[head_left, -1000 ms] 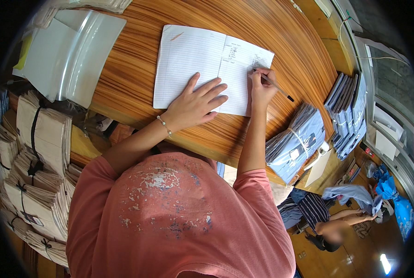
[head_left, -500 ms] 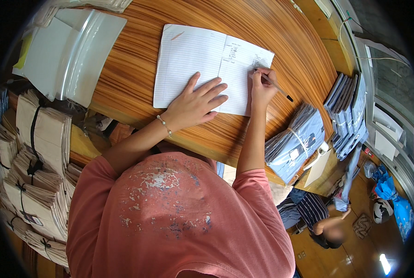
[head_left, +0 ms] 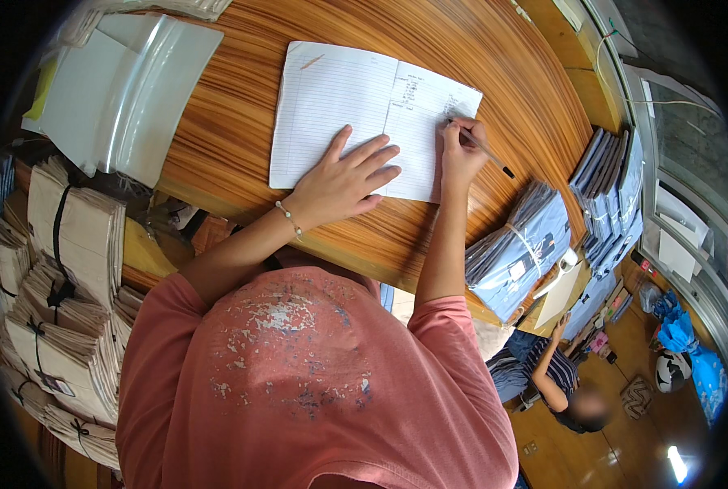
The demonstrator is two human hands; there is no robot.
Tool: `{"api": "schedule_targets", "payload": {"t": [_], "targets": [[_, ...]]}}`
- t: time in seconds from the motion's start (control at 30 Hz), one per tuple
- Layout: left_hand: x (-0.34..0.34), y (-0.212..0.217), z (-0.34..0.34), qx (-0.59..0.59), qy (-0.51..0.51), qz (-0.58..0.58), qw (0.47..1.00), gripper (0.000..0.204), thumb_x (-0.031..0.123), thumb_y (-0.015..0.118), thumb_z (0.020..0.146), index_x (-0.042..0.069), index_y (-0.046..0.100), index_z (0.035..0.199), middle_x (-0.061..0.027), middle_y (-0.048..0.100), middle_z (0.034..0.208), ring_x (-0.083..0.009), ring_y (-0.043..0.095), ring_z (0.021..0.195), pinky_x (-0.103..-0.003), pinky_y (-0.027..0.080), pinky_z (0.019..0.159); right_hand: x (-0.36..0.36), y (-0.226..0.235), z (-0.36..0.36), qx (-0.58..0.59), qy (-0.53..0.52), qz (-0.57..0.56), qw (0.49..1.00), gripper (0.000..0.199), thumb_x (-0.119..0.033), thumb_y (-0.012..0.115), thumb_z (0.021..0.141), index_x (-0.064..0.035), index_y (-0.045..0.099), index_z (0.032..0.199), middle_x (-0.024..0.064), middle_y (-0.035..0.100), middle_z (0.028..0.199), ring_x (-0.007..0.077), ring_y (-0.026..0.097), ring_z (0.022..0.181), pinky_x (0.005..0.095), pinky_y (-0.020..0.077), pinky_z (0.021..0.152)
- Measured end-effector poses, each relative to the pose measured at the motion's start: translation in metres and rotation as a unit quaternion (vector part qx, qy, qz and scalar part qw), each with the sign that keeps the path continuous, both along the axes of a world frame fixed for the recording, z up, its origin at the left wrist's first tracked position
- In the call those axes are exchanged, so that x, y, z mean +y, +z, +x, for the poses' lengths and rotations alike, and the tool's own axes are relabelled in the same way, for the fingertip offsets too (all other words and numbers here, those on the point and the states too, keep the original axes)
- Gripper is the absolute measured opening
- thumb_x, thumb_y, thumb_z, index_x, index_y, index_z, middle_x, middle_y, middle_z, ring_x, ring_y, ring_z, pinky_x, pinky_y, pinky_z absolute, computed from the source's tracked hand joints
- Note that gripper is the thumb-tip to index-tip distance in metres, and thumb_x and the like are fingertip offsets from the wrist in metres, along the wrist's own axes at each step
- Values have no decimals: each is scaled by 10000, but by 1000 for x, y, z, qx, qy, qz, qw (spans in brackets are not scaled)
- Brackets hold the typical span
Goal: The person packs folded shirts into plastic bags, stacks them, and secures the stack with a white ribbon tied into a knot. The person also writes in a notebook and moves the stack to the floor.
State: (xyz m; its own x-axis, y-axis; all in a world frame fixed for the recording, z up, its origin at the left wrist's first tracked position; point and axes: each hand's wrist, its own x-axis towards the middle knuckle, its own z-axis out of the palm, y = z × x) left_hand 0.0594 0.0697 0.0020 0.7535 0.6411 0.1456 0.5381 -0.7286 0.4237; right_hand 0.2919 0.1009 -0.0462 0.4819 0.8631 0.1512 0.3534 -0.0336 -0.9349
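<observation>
Both of my hands are on the open lined notebook (head_left: 356, 114), which lies flat on the striped wooden table (head_left: 217, 155) in front of me. My left hand (head_left: 344, 181) rests palm down on the lower part of the pages, fingers spread wide and pointing up and to the right across the fold; it grips nothing, it only presses the paper flat. A thin bead bracelet (head_left: 289, 218) sits at that wrist, and the forearm runs back down and left toward my salmon-coloured shirt (head_left: 299, 383).

My right hand (head_left: 462, 151) is curled narrow around a pen (head_left: 485, 150), fingers bunched near its tip, which touches the right-hand page just below a few short written lines. The pen's dark far end sticks out to the right, past the notebook's edge and over bare wood. That forearm stands nearly straight up from my elbow, close beside the notebook's right edge.

To the right of my writing arm, at the table's edge, lies a tied bundle of blue-grey folded pieces (head_left: 515, 253), with more such stacks (head_left: 613, 196) beyond it. On the far left of the table sit pale glossy folders (head_left: 119, 81), and below them bundles of tan paper packets (head_left: 70, 269) tied with dark string. Lower right, well below the table, another person (head_left: 555, 379) sits on the floor.
</observation>
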Motion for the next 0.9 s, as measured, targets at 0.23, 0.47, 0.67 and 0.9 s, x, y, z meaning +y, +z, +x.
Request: {"api": "schedule_targets", "payload": {"t": [0.23, 0.47, 0.67, 0.9], "targets": [[0, 0, 0, -4, 2, -4, 1000, 420, 393, 580, 810, 179, 554, 1170, -7, 411, 1350, -166, 291, 1308, -534, 204, 1057, -2, 14, -6, 32, 17, 9, 999, 44, 50, 578, 742, 14, 554, 745, 73, 548, 823, 117, 523, 687, 228, 451, 620], [0, 1, 0, 12, -2, -26, 1000, 441, 381, 571, 823, 206, 520, 1224, 12, 383, 1382, -159, 288, 1320, -541, 172, 1072, -3, 14, -6, 34, 32, -19, 999, 31, 39, 588, 752, 19, 564, 749, 71, 553, 810, 123, 532, 697, 231, 449, 627], [0, 0, 0, 11, -2, -24, 1000, 446, 382, 572, 822, 204, 520, 1228, 9, 380, 1385, -159, 286, 1321, -543, 174, 1069, -2, 13, -6, 17, 21, -23, 999, 23, 20, 597, 747, 22, 575, 741, 65, 554, 792, 120, 529, 685, 235, 441, 632], [0, 0, 0, 12, -3, -19, 1000, 435, 385, 567, 825, 206, 527, 1220, 11, 384, 1384, -159, 282, 1324, -544, 175, 1067, -2, 11, -5, 31, 21, -28, 999, 24, 34, 589, 736, 23, 568, 741, 58, 532, 778, 118, 525, 682, 233, 442, 620]]}}
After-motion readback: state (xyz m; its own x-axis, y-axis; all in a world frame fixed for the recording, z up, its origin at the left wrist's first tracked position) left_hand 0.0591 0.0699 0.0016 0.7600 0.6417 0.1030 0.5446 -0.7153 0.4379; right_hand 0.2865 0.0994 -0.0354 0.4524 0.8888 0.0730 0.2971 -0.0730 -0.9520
